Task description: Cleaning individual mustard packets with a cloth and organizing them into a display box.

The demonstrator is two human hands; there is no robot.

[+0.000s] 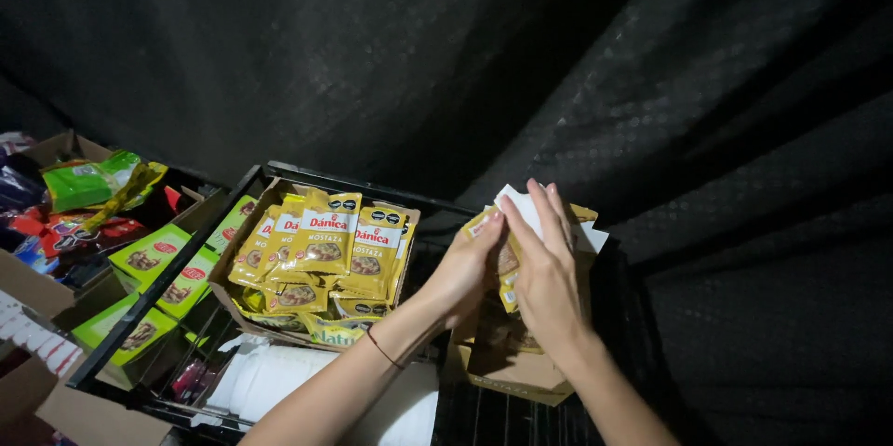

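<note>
Left hand [462, 267] closed on yellow sachets [507, 260] | right hand [547, 271] fingers flat, pressing white card [523, 207] to them, above open carton [510, 373] | full sachet box [321, 255] just left in black crate [279, 173] | I judge the bundle, seemingly loosely pinched, could fan and spill beside the carton.

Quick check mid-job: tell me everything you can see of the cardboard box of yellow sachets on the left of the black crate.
The cardboard box is open-topped brown card, flaps out, sitting tilted in the black wire crate. It is crammed with glossy yellow sachets, standing upright in front-facing rows, more lying flat lower down. White rolled material lies against its near edge. Neither hand touches it.
</note>
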